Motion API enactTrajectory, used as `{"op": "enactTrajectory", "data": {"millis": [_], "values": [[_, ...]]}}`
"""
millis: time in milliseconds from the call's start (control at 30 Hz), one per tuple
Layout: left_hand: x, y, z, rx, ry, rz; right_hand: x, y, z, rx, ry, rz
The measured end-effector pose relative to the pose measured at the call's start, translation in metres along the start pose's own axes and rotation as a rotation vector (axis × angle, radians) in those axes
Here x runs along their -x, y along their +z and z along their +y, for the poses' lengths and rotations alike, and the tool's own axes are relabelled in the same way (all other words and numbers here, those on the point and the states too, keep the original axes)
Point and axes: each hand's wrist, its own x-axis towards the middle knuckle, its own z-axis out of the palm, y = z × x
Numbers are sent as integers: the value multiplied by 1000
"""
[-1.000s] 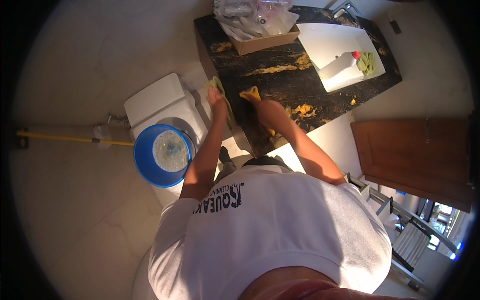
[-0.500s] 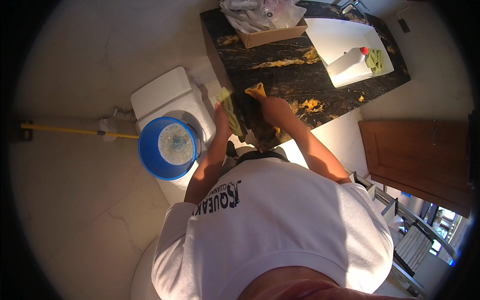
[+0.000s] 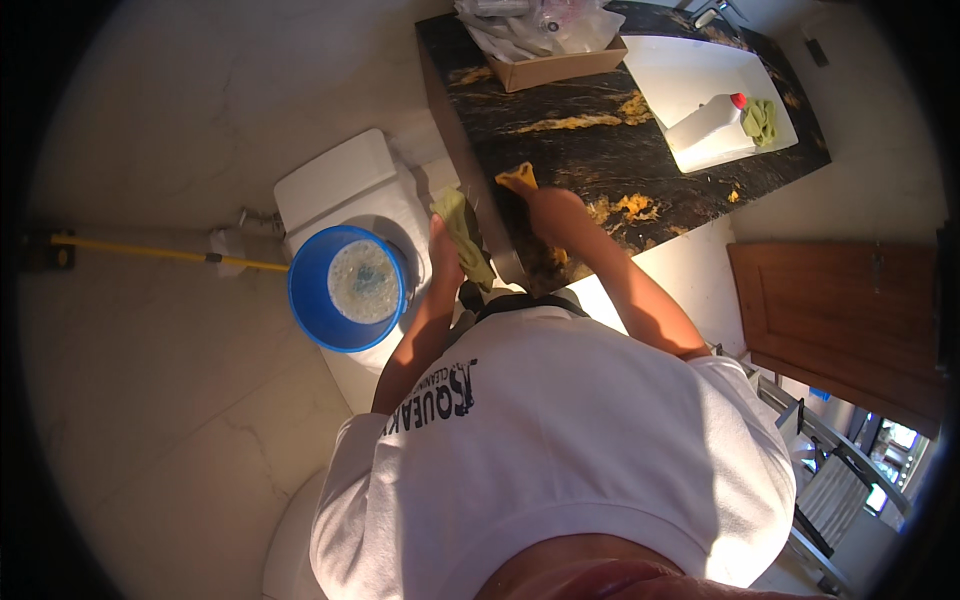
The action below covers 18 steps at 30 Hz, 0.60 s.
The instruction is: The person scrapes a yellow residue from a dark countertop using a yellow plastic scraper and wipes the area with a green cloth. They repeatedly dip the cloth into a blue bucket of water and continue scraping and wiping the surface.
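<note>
My left hand point(image 3: 442, 252) grips a crumpled light green cloth point(image 3: 460, 232), held beside the left side of the dark vanity. My right hand point(image 3: 560, 215) is closed on a yellow cloth point(image 3: 515, 177), down on the black-and-gold stone countertop point(image 3: 575, 155) near its left front corner. Part of the yellow cloth is hidden by the hand. To the left, a blue bucket point(image 3: 318, 312) of foamy water stands on the closed lid of a white toilet point(image 3: 338, 172).
A cardboard box point(image 3: 560, 70) of plastic-wrapped items sits on the counter's far side. In the white sink point(image 3: 650, 75) lie a white bottle point(image 3: 705, 122) with a red cap and another green cloth point(image 3: 760, 122). A yellow pole point(image 3: 150, 247) reaches the bucket. A ladder point(image 3: 835, 490) and wooden door point(image 3: 840, 325) are at right.
The view has shifted slightly, moving the scene rightward. Against the countertop, my right hand and the yellow cloth have slid a little left. The left hand still holds the green cloth.
</note>
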Motion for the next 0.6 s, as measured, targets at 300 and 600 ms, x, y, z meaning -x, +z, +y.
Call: {"op": "enactTrajectory", "data": {"millis": [300,600], "values": [[10,-22,3,-61,35,47,-56,-11,-8,-16,-31,122],[3,-51,5,79,-8,-7,-15,4,-12,12,24,-4]]}}
